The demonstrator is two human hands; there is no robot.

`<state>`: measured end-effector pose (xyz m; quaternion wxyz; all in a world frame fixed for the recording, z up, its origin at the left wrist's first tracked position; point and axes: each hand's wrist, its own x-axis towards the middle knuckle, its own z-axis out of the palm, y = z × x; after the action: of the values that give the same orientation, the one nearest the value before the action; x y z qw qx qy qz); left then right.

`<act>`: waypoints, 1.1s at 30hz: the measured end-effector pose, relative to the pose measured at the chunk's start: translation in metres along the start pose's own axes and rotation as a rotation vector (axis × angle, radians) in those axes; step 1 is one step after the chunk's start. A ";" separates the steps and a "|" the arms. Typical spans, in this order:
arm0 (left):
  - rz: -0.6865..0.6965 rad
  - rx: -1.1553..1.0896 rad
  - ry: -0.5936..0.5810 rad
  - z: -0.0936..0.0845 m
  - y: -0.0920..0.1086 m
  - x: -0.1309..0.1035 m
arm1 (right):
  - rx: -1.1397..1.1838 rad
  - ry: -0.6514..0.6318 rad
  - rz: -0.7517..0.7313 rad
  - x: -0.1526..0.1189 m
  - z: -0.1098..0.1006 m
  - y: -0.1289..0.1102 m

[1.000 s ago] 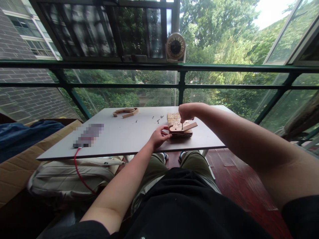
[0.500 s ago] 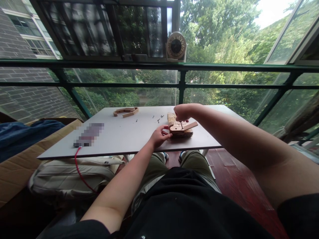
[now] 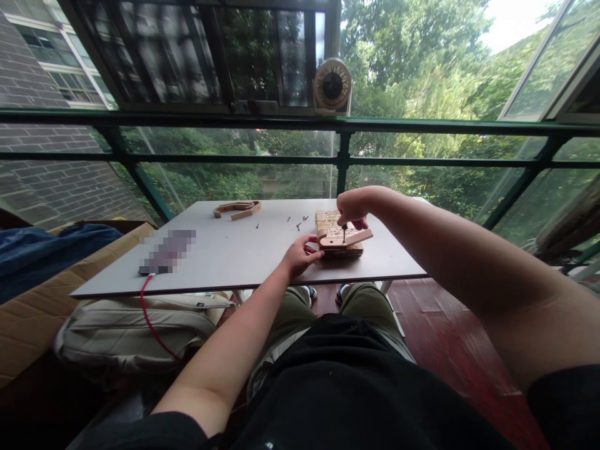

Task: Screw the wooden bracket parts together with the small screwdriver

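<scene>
One screwdriver (image 3: 344, 235) stands nearly upright on a wooden piece (image 3: 337, 244), atop a block (image 3: 329, 219).
Head view: the right hand's (image 3: 354, 210) fingers wrap the driver's upper end; the left hand (image 3: 300, 257) sets parted thumb and fingers at the block's nine-o'clock end, clamping or only bracing, I cannot tell. A leaning driver could slip toward those fingers; a weak brace could let the block twist. From the block, the table's (image 3: 220, 256) near edge runs close at six o'clock, loose screws (image 3: 299, 226) lie near ten, and tabletop stretches widest toward nine.
</scene>
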<state>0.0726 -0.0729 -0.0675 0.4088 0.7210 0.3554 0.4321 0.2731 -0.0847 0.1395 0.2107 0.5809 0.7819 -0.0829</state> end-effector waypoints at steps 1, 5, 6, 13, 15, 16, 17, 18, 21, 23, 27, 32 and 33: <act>-0.003 0.001 0.001 0.000 0.000 0.000 | -0.003 0.004 0.012 0.000 0.000 -0.001; -0.005 0.001 0.005 0.001 -0.002 0.001 | -0.008 -0.011 0.071 0.004 0.001 -0.001; -0.003 -0.001 0.004 0.001 -0.002 0.001 | -0.002 -0.012 0.083 0.006 0.002 0.000; 0.004 -0.019 -0.006 0.000 -0.005 0.002 | 0.144 0.073 0.091 0.012 0.016 0.019; -0.003 -0.020 -0.001 0.000 -0.007 0.003 | 0.175 0.086 0.084 0.011 0.019 0.026; -0.008 -0.019 0.003 0.000 -0.008 0.003 | 0.195 0.092 0.078 0.010 0.020 0.029; -0.012 -0.016 0.007 0.000 -0.009 0.003 | 0.218 0.099 0.068 0.009 0.021 0.031; -0.015 -0.013 0.011 0.000 -0.010 0.003 | 0.240 0.110 0.054 0.007 0.021 0.032; -0.007 -0.006 0.010 0.000 -0.011 0.004 | 0.265 0.156 0.009 0.003 0.023 0.032; -0.002 -0.004 0.009 -0.001 -0.011 0.004 | 0.257 0.175 -0.009 0.001 0.023 0.029; -0.008 -0.003 0.012 0.000 -0.009 0.003 | 0.243 0.167 -0.021 -0.003 0.022 0.024; -0.009 -0.011 0.013 0.000 -0.008 0.002 | 0.204 0.136 -0.052 -0.004 0.020 0.028; -0.009 -0.011 0.011 0.000 -0.008 0.002 | 0.199 0.126 -0.058 -0.004 0.019 0.029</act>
<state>0.0727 -0.0676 -0.0738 0.4125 0.7148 0.3584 0.4363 0.3061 -0.0863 0.1273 0.0997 0.5801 0.7980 -0.1295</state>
